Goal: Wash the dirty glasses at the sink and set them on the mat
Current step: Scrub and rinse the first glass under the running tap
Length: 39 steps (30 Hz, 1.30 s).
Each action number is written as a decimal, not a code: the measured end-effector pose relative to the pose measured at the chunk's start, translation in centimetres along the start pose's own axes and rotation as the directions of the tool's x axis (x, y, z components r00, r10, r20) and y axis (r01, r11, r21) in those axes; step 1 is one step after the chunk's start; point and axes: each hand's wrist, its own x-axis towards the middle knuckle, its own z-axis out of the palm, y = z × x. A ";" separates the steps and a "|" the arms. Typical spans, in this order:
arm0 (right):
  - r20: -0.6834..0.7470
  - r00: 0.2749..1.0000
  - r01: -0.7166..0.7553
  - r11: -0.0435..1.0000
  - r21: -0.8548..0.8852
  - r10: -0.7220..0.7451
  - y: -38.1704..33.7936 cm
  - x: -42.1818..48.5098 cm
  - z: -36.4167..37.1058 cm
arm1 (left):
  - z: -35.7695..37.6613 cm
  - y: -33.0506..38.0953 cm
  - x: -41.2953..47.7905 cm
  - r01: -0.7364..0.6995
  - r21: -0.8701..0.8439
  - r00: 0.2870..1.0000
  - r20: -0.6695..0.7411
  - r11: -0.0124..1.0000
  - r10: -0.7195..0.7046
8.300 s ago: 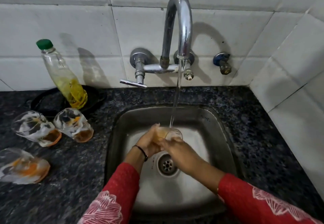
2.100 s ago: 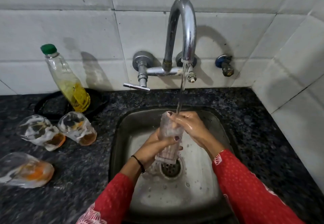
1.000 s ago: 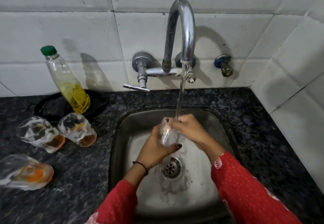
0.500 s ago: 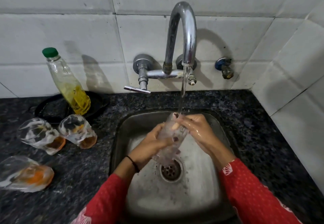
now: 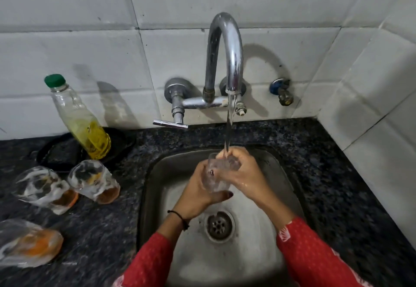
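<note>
Clear wet glass (image 5: 215,175), roughly upright, above sink (image 5: 155,174)

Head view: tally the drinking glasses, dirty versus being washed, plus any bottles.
Dirty clear glasses with orange residue, on the dark granite counter: 3
Clear glass under the chrome tap's stream: 1
Clear plastic bottle with green cap, yellow liquid inside: 1
Total: 5

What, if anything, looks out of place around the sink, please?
Nothing stands out. The three glasses left of the sink carry orange dregs and white smears; they lean like the bottle, likely the lens.
</note>
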 end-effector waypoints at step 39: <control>0.289 0.830 -0.454 0.279 0.846 0.477 2.9 0.3 2.3 | 1.0 -0.9 -3.5 -0.410 0.463 0.894 0.033 0.786 0.447</control>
